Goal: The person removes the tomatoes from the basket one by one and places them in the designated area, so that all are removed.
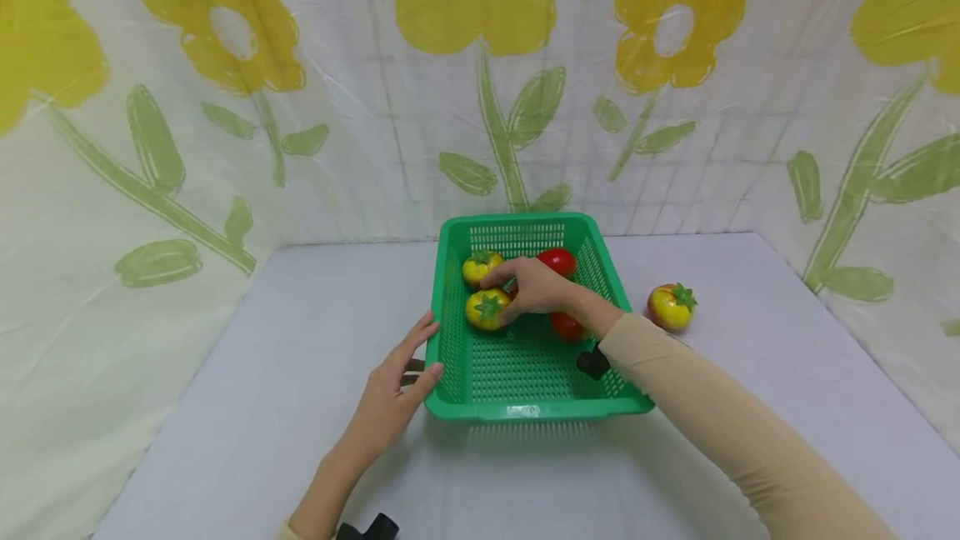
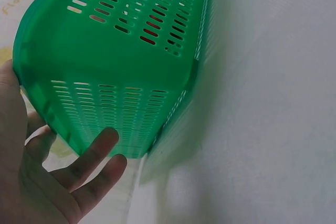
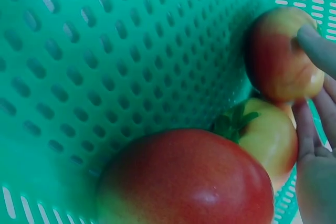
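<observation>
A green plastic basket (image 1: 517, 373) with slotted walls sits on the table. Inside it my right hand (image 1: 534, 286) pinches a yellow-and-red tomato (image 1: 486, 310) with a green leafy top, between thumb and fingertips. Another yellow tomato (image 1: 482, 268) lies just beyond. Two red fruits, one farther back (image 1: 558, 261) and one nearer (image 1: 567, 328), lie by the basket's right side, partly hidden by my hand and arm. My left hand (image 1: 386, 398) touches the basket's left rim with fingers spread; in the left wrist view two fingers (image 2: 100, 145) extend loosely outside the slotted wall.
One yellow-and-red tomato (image 1: 672, 307) lies on the white table (image 1: 720, 357) to the right of the basket. Behind the table hangs a pale cloth (image 1: 345, 173) with large yellow flowers. A black wrist camera (image 1: 594, 362) shows over the basket's right side.
</observation>
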The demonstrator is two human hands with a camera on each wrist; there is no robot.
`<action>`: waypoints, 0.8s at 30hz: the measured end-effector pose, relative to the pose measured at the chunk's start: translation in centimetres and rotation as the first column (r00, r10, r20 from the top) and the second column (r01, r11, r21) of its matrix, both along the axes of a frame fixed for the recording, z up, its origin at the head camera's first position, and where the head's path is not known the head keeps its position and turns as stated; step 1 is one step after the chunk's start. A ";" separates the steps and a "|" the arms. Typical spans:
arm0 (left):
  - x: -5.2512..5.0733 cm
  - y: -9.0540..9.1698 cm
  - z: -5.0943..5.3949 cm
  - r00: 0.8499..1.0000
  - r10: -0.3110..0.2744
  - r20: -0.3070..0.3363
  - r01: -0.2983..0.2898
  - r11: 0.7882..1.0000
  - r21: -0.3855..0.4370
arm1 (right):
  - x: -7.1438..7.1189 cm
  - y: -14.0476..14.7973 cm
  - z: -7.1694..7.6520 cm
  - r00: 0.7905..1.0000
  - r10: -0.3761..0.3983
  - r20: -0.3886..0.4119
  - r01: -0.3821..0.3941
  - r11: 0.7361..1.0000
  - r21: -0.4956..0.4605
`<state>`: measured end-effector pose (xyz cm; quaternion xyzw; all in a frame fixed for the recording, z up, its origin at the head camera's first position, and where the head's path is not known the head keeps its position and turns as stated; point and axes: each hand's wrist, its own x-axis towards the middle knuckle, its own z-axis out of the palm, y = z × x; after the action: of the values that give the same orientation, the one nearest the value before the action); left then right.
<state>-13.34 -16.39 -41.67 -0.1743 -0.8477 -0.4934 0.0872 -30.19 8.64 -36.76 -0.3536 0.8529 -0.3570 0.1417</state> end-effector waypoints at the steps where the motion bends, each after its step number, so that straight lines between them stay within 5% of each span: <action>1: 0.0 0.0 0.0 1.000 -0.003 0.001 0.003 1.000 0.000 | 0.0 0.0 0.0 1.000 0.004 -0.006 -0.004 1.000 0.007; 24: 0.1 0.0 0.3 1.000 -0.003 0.027 0.003 1.000 -0.001 | 0.3 -1.2 0.0 0.995 0.040 -0.088 -0.032 0.995 0.092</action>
<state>-13.20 -16.37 -41.32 -0.1688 -0.8487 -0.4955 0.0752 -29.88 7.48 -36.80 -0.3780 0.8672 -0.2990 0.1256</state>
